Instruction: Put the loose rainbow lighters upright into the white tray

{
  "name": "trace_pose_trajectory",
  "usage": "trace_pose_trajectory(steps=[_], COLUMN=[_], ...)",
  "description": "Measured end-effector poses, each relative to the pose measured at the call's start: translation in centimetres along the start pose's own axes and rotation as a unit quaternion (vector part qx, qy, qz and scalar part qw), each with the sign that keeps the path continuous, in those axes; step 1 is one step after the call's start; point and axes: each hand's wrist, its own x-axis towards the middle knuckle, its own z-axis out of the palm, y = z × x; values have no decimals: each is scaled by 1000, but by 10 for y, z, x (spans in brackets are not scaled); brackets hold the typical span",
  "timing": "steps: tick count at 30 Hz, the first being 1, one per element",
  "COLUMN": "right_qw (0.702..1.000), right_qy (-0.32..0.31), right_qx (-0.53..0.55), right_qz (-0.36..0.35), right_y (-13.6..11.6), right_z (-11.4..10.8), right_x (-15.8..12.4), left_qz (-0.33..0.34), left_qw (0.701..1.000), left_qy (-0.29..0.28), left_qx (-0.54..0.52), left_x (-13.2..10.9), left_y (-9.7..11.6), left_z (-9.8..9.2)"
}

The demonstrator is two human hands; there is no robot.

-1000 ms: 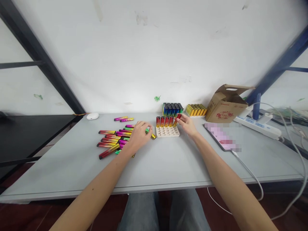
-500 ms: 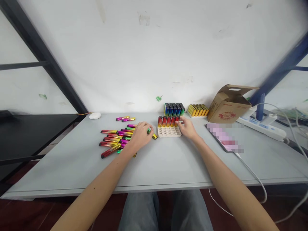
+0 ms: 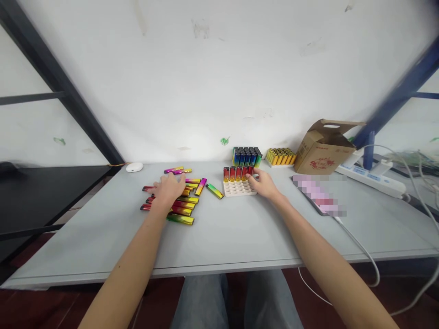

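Note:
My left hand (image 3: 168,188) is over a loose pile of metallic lighters (image 3: 181,219), red, green and purple shading to yellow. Its thumb is spread from the fingers, whose tips are partly hidden among the lighters. A green-and-yellow lighter (image 3: 214,191) lies apart between the pile and a white tray with holes (image 3: 230,190). Red-and-yellow lighters (image 3: 232,173) stand upright in a row along the tray's back. At the row's right end, my right hand (image 3: 262,183) has thumb and fingers closed on a red lighter (image 3: 250,170), partly covered by the fingers.
Behind the tray stand several blue-green lighters (image 3: 245,157). A second tray of yellow lighters (image 3: 281,156) is beside an open cardboard box (image 3: 318,153). Rightward are a phone (image 3: 317,196) with a cable and a power strip (image 3: 375,180). A white case (image 3: 134,167) lies far left.
My left hand has let go of the green-and-yellow lighter near the tray and moved left over the pile. Some lighters in the pile have shifted. My right hand stays at the row's right end.

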Motion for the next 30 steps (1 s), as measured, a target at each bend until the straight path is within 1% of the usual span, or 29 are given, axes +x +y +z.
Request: trace_pose_trajectory(steps=[1, 3, 7, 9, 10, 12, 15, 17, 21, 23, 28, 30], right_qw=[1000, 1000, 999, 999, 999, 999, 999, 998, 998, 997, 998, 998], right_qy=[-1, 1, 22, 23, 19, 9, 7, 11, 23, 30, 27, 30], right_qx=[-3, -4, 27, 42, 45, 46, 49, 54, 64, 66, 60, 54], right_qz=[2, 7, 22, 23, 23, 23, 19, 18, 16, 11, 14, 22], right_y=[-1, -1, 4, 6, 6, 7, 8, 8, 9, 9, 9, 8], right_z=[0, 0, 2, 3, 4, 4, 5, 6, 8, 9, 8, 7], right_x=[0, 0, 0, 0, 0, 0, 1, 1, 1, 1, 1, 1], left_qz=[-2, 15, 99, 116, 110, 69, -6, -31, -17, -12, -19, -29], left_qw=[1000, 1000, 994, 990, 991, 994, 998, 998, 997, 997, 997, 996], left_qy=[-4, 7, 41, 61, 71, 84, 59, 43, 68, 77, 68, 74], left_qx=[2, 0, -37, -43, -39, -23, 6, 19, 30, 19, -30, -41], left_x=[3, 8, 17, 23, 25, 29, 32, 32, 33, 34, 36, 34], left_y=[-2, -7, -18, -25, -28, -34, -39, -41, -44, -44, -42, -40], left_z=[0, 3, 10, 12, 11, 10, 5, 3, 2, 3, 5, 4])
